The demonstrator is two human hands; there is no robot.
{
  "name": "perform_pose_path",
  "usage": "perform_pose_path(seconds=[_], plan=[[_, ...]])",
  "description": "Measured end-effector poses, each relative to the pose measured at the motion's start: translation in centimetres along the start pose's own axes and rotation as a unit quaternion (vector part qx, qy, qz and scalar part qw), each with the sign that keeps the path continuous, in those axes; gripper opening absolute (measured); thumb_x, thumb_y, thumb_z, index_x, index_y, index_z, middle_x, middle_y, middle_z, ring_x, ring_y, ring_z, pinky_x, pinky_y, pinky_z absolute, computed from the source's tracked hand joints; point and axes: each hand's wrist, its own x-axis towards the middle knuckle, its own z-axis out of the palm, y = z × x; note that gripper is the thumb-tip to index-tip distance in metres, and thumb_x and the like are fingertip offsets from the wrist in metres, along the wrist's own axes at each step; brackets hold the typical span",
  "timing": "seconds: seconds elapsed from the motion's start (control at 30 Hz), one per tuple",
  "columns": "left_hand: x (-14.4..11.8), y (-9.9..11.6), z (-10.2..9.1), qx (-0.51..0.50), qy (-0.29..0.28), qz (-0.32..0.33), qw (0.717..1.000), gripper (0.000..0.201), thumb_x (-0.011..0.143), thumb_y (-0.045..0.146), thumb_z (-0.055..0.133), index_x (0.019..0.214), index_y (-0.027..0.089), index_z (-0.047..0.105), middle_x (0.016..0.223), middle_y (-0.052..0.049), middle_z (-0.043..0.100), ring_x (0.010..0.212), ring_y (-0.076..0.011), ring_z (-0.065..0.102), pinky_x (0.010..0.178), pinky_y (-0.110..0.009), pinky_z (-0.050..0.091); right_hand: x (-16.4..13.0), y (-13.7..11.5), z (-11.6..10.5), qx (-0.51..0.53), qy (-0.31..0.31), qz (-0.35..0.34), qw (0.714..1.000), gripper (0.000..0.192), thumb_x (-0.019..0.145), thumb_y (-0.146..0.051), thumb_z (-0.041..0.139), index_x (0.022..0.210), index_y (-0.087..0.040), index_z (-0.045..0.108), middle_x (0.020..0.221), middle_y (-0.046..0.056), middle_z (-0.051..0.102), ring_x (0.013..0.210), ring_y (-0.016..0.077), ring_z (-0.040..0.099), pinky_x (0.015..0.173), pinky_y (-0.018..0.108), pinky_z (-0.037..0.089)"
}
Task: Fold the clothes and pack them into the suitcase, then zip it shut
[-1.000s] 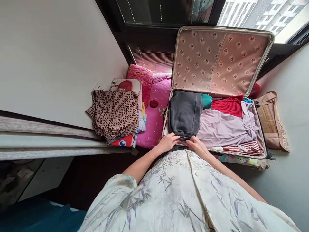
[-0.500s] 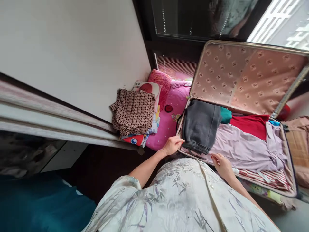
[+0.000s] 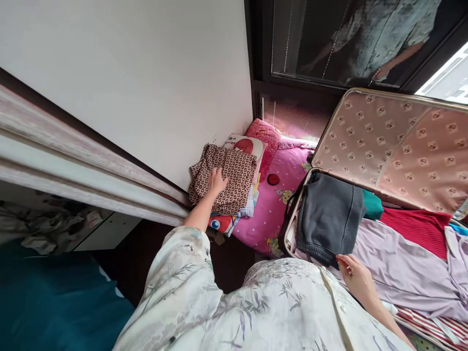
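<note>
— On top of the stacked clothes by the white wall, the left hand (image 3: 216,181) lies flat, fingers spread, on the brown patterned garment (image 3: 226,176). It presses rather than grips; nothing is pinched yet.

— What could go wrong?

— I'd judge that the folded garment could fall open if lifted by one edge, and the cartoon-print pieces (image 3: 223,223) under it may drag off the pink bedding (image 3: 272,204), since the pile sits near the edge.

— And the other hand?

— The right hand (image 3: 354,279) rests loosely curled at the near hem of the grey sweatshirt (image 3: 327,217) in the open suitcase (image 3: 395,146), touching the lilac garment (image 3: 398,273). I cannot tell whether it pinches the hem.

— What differs from before?

— Half a second ago the left hand was at the suitcase's near corner beside the sweatshirt; it has crossed to the pile, and the view has swung left.
</note>
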Motion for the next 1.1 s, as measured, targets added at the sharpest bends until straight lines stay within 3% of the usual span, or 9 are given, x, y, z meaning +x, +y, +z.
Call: perform_pose_path(seconds=[0.17, 0.33, 0.47, 0.63, 0.7, 0.83, 0.97, 1.1], plan=[[7.1, 2.1, -0.2, 0.036, -0.062, 0.094, 0.993, 0.070, 0.096, 0.049, 0.062, 0.154, 0.016, 0.044, 0.163, -0.022, 0.035, 0.152, -0.0448, 0.022, 0.119, -0.064, 0.026, -0.2, -1.2, 1.1, -0.004, 0.020, 0.036, 0.999, 0.032, 0.089, -0.050, 0.051, 0.088, -0.025, 0.071, 0.083, 0.008, 0.070, 0.057, 0.0189, 0.062, 0.058, 0.032, 0.052], [12.1, 5.0, 0.6, 0.060, -0.118, 0.154, 0.979, 0.076, 0.087, 0.043, 0.077, 0.152, 0.018, 0.046, 0.161, -0.023, 0.038, 0.152, -0.0487, 0.020, 0.118, -0.070, 0.023, -2.0, -2.1, 2.4, 0.011, 0.062, 0.091, 0.994, 0.031, 0.088, -0.049, 0.052, 0.095, -0.027, 0.072, 0.098, 0.010, 0.073, 0.060, 0.0206, 0.065, 0.060, 0.035, 0.056], [15.0, 6.3, 1.3, 0.105, -0.171, 0.161, 0.966, 0.082, 0.083, 0.039, 0.085, 0.149, 0.013, 0.045, 0.157, -0.026, 0.042, 0.152, -0.0494, 0.021, 0.118, -0.071, 0.019, -3.6, -2.8, 3.2, 0.015, 0.086, 0.119, 0.989, 0.032, 0.088, -0.053, 0.053, 0.094, -0.028, 0.072, 0.094, 0.010, 0.073, 0.059, 0.0211, 0.066, 0.057, 0.035, 0.056], [17.5, 6.4, 1.8, 0.193, -0.229, 0.146, 0.943, 0.099, 0.074, 0.029, 0.093, 0.151, 0.006, 0.036, 0.157, -0.028, 0.041, 0.150, -0.0463, 0.025, 0.119, -0.070, 0.015, -4.5, -3.7, 3.0, -0.008, 0.086, 0.133, 0.987, 0.038, 0.092, -0.057, 0.053, 0.094, -0.025, 0.072, 0.091, 0.009, 0.073, 0.064, 0.0192, 0.069, 0.058, 0.030, 0.056], [17.8, 6.4, 1.8, 0.221, -0.242, 0.148, 0.933, 0.096, 0.071, 0.025, 0.095, 0.147, 0.003, 0.040, 0.153, -0.028, 0.045, 0.146, -0.0417, 0.034, 0.121, -0.065, 0.017, -4.2, -3.9, 2.6, -0.019, 0.085, 0.130, 0.988, 0.038, 0.093, -0.055, 0.051, 0.096, -0.023, 0.072, 0.090, 0.008, 0.073, 0.059, 0.0166, 0.066, 0.057, 0.028, 0.055], [16.5, 7.0, 1.7, 0.242, -0.257, 0.164, 0.921, 0.058, 0.077, 0.025, 0.088, 0.123, 0.004, 0.061, 0.125, -0.022, 0.066, 0.125, -0.0340, 0.056, 0.112, -0.049, 0.038, -2.7, -4.6, 1.7, -0.040, 0.103, 0.096, 0.989, 0.034, 0.096, -0.048, 0.049, 0.102, -0.023, 0.070, 0.091, 0.007, 0.073, 0.064, 0.0174, 0.069, 0.061, 0.028, 0.057], [12.6, 7.3, 0.7, 0.244, -0.237, 0.182, 0.923, 0.033, 0.089, 0.016, 0.067, 0.121, 0.008, 0.064, 0.118, -0.023, 0.069, 0.112, -0.0342, 0.066, 0.095, -0.041, 0.047, 0.1, -6.5, 0.7, -0.022, 0.102, 0.053, 0.993, 0.028, 0.099, -0.043, 0.050, 0.108, -0.025, 0.069, 0.098, 0.007, 0.073, 0.075, 0.0177, 0.072, 0.066, 0.027, 0.058], [7.2, 7.0, -2.3, 0.225, -0.190, 0.207, 0.933, 0.027, 0.092, 0.011, 0.054, 0.116, 0.012, 0.065, 0.115, -0.020, 0.071, 0.108, -0.0338, 0.068, 0.088, -0.039, 0.047, 5.8, -10.1, 0.9, 0.017, 0.048, 0.001, 0.999, 0.032, 0.099, -0.043, 0.055, 0.124, -0.027, 0.066, 0.113, 0.008, 0.070, 0.084, 0.0174, 0.072, 0.071, 0.028, 0.060]])
